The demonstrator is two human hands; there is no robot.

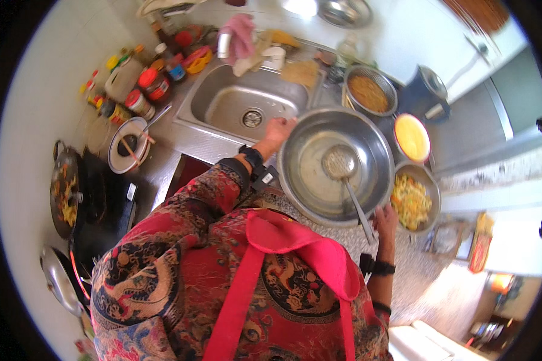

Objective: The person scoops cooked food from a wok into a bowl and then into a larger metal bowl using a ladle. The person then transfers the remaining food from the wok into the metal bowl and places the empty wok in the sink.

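A large stainless steel basin [311, 203] is held between my two hands, just right of the sink. Some liquid seems to lie in its bottom. Inside it rests a perforated skimmer [339, 161], its handle leaning over the near right rim. My left hand [280, 131] grips the basin's left rim beside the sink edge. At the lower right rim, close to the skimmer's handle, my right hand [385, 221] holds the basin; its fingers are partly hidden. A bowl of chopped cooked vegetables [411, 201] stands just beyond my right hand.
The stainless steel sink [207, 99] lies ahead. Behind the basin stand a strainer pot with brown food [368, 92], a bowl of yellow food [412, 137] and a blue kettle [422, 97]. Left are seasoning jars [153, 85], a bowl with chopsticks [117, 153] and a wok [63, 194].
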